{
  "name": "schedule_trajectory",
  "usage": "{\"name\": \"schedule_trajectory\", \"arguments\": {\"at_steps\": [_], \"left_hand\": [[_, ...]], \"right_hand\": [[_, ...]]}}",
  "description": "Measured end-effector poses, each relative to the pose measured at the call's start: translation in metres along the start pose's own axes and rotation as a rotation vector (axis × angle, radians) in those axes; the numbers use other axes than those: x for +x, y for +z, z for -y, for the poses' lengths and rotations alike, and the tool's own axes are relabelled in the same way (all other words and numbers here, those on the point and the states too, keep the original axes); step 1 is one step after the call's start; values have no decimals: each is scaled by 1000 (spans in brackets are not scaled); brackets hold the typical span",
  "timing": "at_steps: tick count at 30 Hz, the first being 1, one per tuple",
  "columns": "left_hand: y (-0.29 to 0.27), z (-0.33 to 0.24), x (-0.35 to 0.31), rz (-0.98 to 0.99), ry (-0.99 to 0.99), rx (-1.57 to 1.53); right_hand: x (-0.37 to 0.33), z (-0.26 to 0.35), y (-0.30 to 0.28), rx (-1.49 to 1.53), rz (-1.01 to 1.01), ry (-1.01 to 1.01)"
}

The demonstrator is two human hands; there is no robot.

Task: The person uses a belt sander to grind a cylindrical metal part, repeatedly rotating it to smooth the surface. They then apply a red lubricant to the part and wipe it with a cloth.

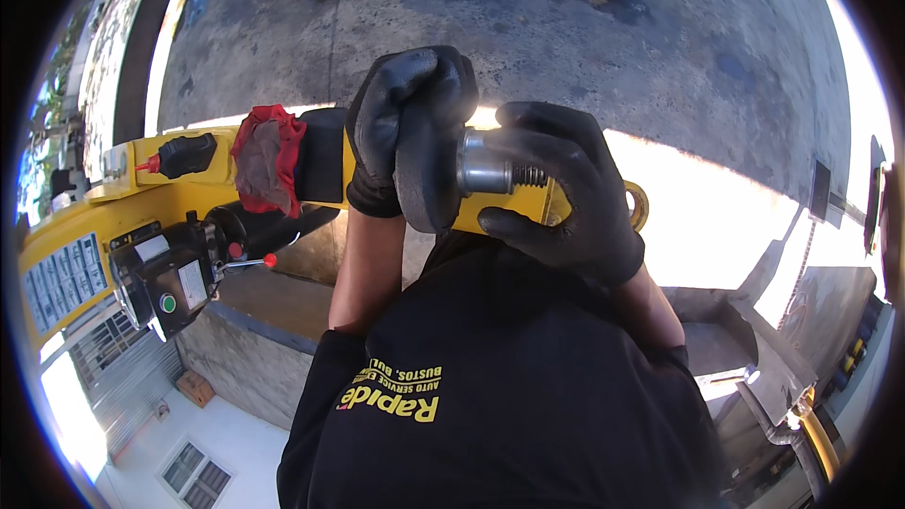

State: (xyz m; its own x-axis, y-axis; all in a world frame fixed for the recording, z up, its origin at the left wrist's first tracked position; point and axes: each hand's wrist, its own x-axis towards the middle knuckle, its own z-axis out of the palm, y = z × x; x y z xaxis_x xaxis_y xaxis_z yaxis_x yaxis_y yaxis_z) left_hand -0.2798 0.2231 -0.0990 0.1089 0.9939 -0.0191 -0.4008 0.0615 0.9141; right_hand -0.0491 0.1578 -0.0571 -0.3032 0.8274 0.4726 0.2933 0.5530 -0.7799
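My gloved left hand (405, 123) is closed on a lift pad, a thick dark round disc (427, 179) with a shiny metal collar (479, 165) and a threaded stud (530, 175) on its right side. The pad is tipped on edge, so the stud points right. Around the stud curves my gloved right hand (584, 188), thumb and fingers apart. Its slightly blurred upper finger overlaps the collar; whether it touches is hard to tell. Behind both hands runs a yellow lift arm (481, 214), with a ring-shaped end (638, 207) beyond my right hand.
Left of my hands, a red cloth (268, 160) and a dark bottle with a red nozzle (187, 155) lie on the yellow metal. Below them sit a black control box (165, 273) and a red-knobbed lever (270, 261). Stained concrete floor (283, 38) stretches ahead.
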Motion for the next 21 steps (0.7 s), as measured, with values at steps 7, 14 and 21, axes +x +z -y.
{"name": "schedule_trajectory", "arguments": {"at_steps": [7,14,21], "left_hand": [[2,0,-2,21,56,17],[6,-3,0,34,27,-66],[-53,46,0,106,228,41]], "right_hand": [[4,-11,-2,-95,174,103],[-2,-2,4,273,-20,376],[-16,-30,-5,-131,104,-139]]}}
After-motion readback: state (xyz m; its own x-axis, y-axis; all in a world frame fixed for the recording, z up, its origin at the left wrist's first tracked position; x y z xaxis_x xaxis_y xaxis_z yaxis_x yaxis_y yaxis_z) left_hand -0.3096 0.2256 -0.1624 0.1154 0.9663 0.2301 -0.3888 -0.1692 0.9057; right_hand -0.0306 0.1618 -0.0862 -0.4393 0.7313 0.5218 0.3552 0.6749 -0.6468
